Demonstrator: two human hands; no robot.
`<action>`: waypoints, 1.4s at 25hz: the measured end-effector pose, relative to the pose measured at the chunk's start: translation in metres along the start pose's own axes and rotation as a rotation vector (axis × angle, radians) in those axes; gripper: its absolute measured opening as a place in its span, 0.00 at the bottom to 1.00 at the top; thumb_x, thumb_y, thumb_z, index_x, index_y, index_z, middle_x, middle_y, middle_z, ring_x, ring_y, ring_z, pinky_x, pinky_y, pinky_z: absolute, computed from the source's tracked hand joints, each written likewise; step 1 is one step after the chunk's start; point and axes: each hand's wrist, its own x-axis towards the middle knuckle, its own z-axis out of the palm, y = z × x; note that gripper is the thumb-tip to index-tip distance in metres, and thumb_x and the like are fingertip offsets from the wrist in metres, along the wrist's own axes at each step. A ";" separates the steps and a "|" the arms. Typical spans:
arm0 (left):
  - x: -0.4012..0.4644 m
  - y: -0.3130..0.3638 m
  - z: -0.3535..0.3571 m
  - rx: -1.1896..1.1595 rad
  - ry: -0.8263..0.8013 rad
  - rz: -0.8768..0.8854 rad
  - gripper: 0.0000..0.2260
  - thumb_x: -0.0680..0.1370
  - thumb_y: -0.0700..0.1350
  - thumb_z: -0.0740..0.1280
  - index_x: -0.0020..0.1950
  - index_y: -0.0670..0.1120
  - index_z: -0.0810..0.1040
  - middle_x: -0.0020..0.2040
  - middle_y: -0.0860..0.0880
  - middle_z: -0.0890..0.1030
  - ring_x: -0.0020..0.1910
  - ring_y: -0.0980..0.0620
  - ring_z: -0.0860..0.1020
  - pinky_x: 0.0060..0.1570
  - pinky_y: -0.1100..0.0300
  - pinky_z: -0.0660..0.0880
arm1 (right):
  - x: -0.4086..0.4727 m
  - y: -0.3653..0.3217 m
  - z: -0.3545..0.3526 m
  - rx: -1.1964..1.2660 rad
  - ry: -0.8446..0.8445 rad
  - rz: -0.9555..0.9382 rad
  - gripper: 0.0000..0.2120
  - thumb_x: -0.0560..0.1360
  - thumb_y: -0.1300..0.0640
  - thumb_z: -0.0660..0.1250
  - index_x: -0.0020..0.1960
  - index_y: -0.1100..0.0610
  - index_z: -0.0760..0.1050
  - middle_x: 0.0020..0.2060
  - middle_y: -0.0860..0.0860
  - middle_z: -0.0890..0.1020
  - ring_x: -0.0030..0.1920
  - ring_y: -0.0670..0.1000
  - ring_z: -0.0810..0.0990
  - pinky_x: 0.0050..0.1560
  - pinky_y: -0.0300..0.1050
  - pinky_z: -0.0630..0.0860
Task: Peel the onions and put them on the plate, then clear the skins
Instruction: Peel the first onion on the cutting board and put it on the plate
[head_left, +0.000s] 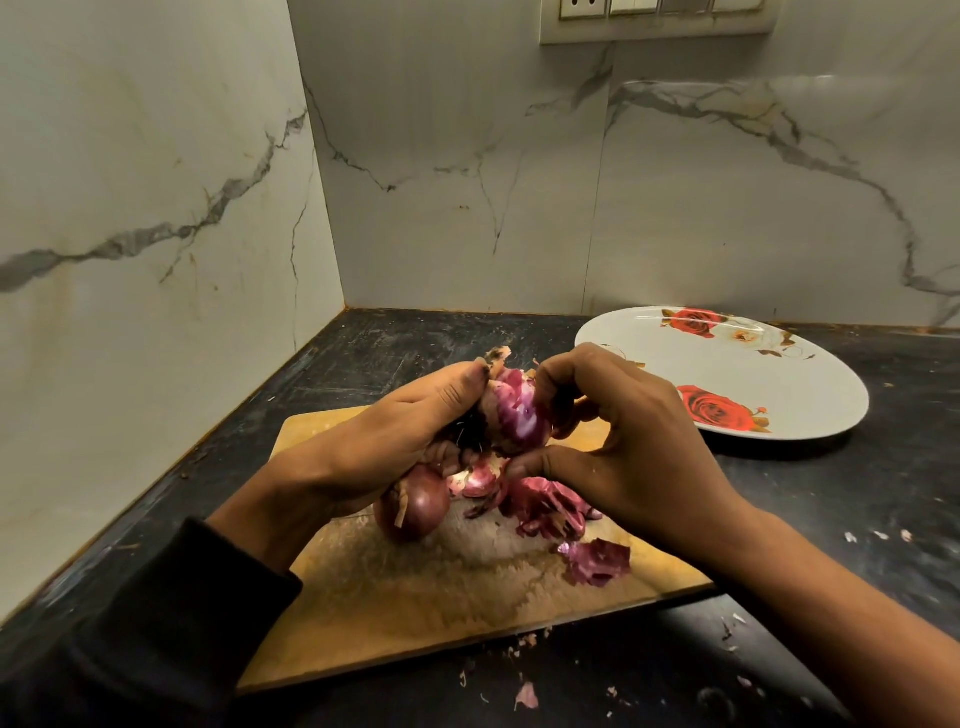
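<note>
Above the wooden cutting board (415, 613), my left hand (395, 441) grips a partly peeled red onion (517, 415). My right hand (623, 447) pinches the skin of this onion at its top with fingers and thumb. A second red onion (415, 506), still in its skin, lies on the board under my left hand. Torn purple skins (545, 506) lie on the board beside it, and one more piece of skin (597, 561) sits nearer the board's right edge. The white plate (810, 384) with red roses stands at the back right with nothing on it.
The board lies on a dark countertop (857, 493) in a corner of marble-patterned walls (467, 182). Small skin scraps (525, 696) dot the counter in front of the board and to the right. A switch panel (660, 18) is high on the back wall.
</note>
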 end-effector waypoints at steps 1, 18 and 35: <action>0.000 0.000 0.000 -0.002 -0.008 0.000 0.15 0.77 0.61 0.57 0.51 0.65 0.83 0.51 0.56 0.85 0.51 0.59 0.84 0.46 0.67 0.79 | 0.001 0.000 0.000 0.008 -0.010 -0.009 0.21 0.65 0.48 0.79 0.50 0.58 0.76 0.43 0.47 0.77 0.41 0.45 0.75 0.42 0.36 0.75; 0.000 0.001 0.002 -0.055 -0.009 0.007 0.16 0.77 0.61 0.56 0.51 0.66 0.84 0.53 0.58 0.85 0.55 0.60 0.82 0.49 0.69 0.78 | 0.004 0.003 0.000 0.059 -0.032 -0.051 0.17 0.66 0.51 0.80 0.45 0.58 0.77 0.40 0.48 0.78 0.39 0.46 0.78 0.39 0.34 0.76; 0.001 -0.001 -0.004 -0.103 0.018 -0.105 0.23 0.75 0.66 0.57 0.55 0.55 0.84 0.48 0.51 0.87 0.47 0.57 0.85 0.44 0.67 0.79 | 0.004 0.004 -0.001 0.102 0.020 -0.071 0.15 0.70 0.51 0.77 0.51 0.58 0.79 0.46 0.47 0.78 0.45 0.46 0.79 0.42 0.41 0.81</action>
